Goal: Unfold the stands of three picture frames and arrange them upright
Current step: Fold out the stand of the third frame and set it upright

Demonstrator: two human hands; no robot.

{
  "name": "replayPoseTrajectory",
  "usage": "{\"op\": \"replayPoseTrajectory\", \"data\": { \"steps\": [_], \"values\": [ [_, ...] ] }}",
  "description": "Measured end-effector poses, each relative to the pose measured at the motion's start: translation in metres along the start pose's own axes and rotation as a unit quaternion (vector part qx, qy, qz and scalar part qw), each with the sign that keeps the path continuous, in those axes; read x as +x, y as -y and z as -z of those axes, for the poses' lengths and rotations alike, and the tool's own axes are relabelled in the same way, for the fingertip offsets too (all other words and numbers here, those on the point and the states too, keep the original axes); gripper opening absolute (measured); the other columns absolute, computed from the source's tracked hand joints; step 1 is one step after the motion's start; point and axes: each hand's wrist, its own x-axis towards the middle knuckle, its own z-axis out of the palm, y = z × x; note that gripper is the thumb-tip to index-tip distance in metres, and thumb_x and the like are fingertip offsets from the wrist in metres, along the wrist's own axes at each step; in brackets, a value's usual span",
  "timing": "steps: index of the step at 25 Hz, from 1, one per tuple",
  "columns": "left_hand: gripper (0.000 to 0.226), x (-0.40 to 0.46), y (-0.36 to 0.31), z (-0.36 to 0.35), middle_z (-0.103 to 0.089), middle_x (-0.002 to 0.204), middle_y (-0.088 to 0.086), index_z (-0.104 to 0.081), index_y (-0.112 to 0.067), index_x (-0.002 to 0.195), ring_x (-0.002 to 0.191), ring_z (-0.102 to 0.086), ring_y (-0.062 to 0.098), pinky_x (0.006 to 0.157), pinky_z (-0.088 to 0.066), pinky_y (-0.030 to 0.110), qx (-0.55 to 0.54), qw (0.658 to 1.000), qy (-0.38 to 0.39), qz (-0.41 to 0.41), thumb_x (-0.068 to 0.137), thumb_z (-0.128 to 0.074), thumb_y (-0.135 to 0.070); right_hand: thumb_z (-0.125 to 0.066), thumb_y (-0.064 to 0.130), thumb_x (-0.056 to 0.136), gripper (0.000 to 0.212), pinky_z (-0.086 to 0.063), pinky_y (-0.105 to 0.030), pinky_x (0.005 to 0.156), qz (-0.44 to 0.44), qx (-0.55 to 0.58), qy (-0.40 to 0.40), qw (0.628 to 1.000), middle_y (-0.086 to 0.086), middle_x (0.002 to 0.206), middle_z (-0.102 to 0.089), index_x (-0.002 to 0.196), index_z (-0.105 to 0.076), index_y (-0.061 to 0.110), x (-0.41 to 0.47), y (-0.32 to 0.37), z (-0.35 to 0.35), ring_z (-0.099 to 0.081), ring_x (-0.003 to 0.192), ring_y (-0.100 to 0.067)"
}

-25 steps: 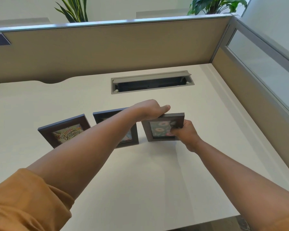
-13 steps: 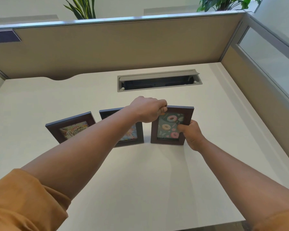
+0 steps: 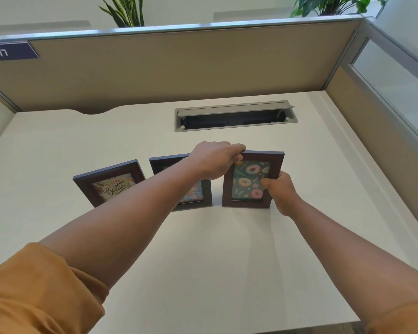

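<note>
Third frame: the dark brown wooden picture frame with the doughnut print (image 3: 251, 180) stands on its short bottom edge, long axis vertical, rightmost in a row of three on the pale cream table (image 3: 203, 261).
Left hand: the left hand (image 3: 215, 160) reaches across from the left and covers the frame's top left corner; its fingers (image 3: 238, 157) are curled and clamped on the top rail.
Right hand: the right hand (image 3: 279, 190) holds the frame's right side at mid-height, thumb on the glass, the other fingers hidden behind the frame, so it too is closed on the frame.
Key relation: the frame sits between the two hands, its bottom edge on or just at the table; the stand behind it is hidden, so I cannot tell if it bears the weight.
Other frames: the brown frame with the "Happy Birthday" card (image 3: 111, 183) stands leaning back at the left, well apart from the hands; the dark grey middle frame (image 3: 198, 192) stands just beside the doughnut frame, partly hidden by the left forearm.
Step in hand: likely settling the last frame on its stand before letting go.
Risk: released too soon, it could tip back or nudge the middle frame.
Background: a grey cable tray (image 3: 234, 115) lies open in the table behind.
</note>
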Motion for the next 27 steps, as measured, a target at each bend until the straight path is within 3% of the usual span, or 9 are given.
{"op": "replayPoseTrajectory", "data": {
  "steps": [10,14,16,18,20,23,27],
  "values": [
    [0.042,-0.002,0.0,-0.001,-0.066,0.129,0.004,-0.044,-0.028,0.143,0.103,-0.063,0.026,0.07,-0.046,0.037,0.002,1.0,-0.004,0.0,0.108,-0.031,-0.046,-0.059,-0.01,0.085,0.036,-0.061,-0.028,0.061,0.034,-0.004,-0.032,0.999,-0.008,0.105,-0.076,0.109,-0.065,0.017,-0.01,-0.006,-0.003,-0.077,0.09,-0.022],
    [0.049,-0.004,-0.002,0.0,-0.063,0.134,0.005,-0.034,-0.029,0.152,0.111,-0.062,0.028,0.079,-0.04,0.04,0.021,1.0,0.002,-0.001,0.108,-0.028,-0.05,-0.059,-0.001,0.081,0.049,-0.063,-0.038,0.071,0.079,0.001,-0.036,0.996,-0.005,0.117,-0.071,0.122,-0.057,0.027,-0.016,-0.009,-0.007,-0.071,0.108,-0.028],
    [0.052,-0.005,-0.003,0.0,-0.061,0.136,0.005,-0.032,-0.028,0.154,0.116,-0.06,0.029,0.086,-0.042,0.044,0.028,1.0,-0.001,-0.003,0.107,-0.029,-0.051,-0.055,0.01,0.081,0.062,-0.059,-0.051,0.09,0.128,-0.051,-0.087,0.987,0.0,0.132,-0.063,0.137,-0.047,0.034,-0.02,-0.01,-0.013,-0.062,0.122,-0.023],
    [0.053,-0.009,-0.002,0.001,-0.06,0.138,0.006,-0.034,-0.026,0.153,0.121,-0.057,0.031,0.093,-0.044,0.046,0.024,1.0,-0.009,-0.001,0.107,-0.031,-0.051,-0.05,0.023,0.08,0.074,-0.034,-0.058,0.113,0.202,-0.167,-0.205,0.943,-0.001,0.154,-0.045,0.151,-0.032,0.031,-0.023,-0.006,-0.022,-0.042,0.141,-0.021],
    [0.051,-0.012,0.0,0.003,-0.06,0.139,0.006,-0.038,-0.024,0.152,0.122,-0.057,0.031,0.095,-0.045,0.047,0.017,1.0,-0.024,-0.001,0.107,-0.032,-0.05,-0.047,0.03,0.082,0.078,-0.016,-0.053,0.115,0.283,-0.25,-0.265,0.887,-0.005,0.163,-0.03,0.156,-0.025,0.026,-0.026,0.006,-0.035,-0.026,0.15,-0.021],
    [0.049,-0.018,0.003,0.006,-0.06,0.14,0.006,-0.041,-0.023,0.15,0.123,-0.057,0.032,0.098,-0.046,0.048,0.007,0.999,-0.044,0.005,0.108,-0.034,-0.047,-0.052,0.035,0.087,0.075,-0.007,-0.04,0.116,0.376,-0.378,-0.253,0.807,-0.011,0.167,-0.022,0.157,-0.027,0.023,-0.026,0.019,-0.052,-0.013,0.156,-0.026],
    [0.054,-0.037,0.016,0.014,-0.059,0.142,0.004,-0.041,-0.025,0.15,0.128,-0.054,0.031,0.103,-0.043,0.049,0.029,0.998,-0.038,0.045,0.103,-0.045,-0.052,-0.059,0.031,0.086,0.066,-0.018,-0.048,0.113,0.474,-0.476,-0.161,0.723,-0.008,0.16,-0.04,0.148,-0.045,0.017,-0.03,0.02,-0.077,-0.018,0.155,-0.027]
  ]
}}
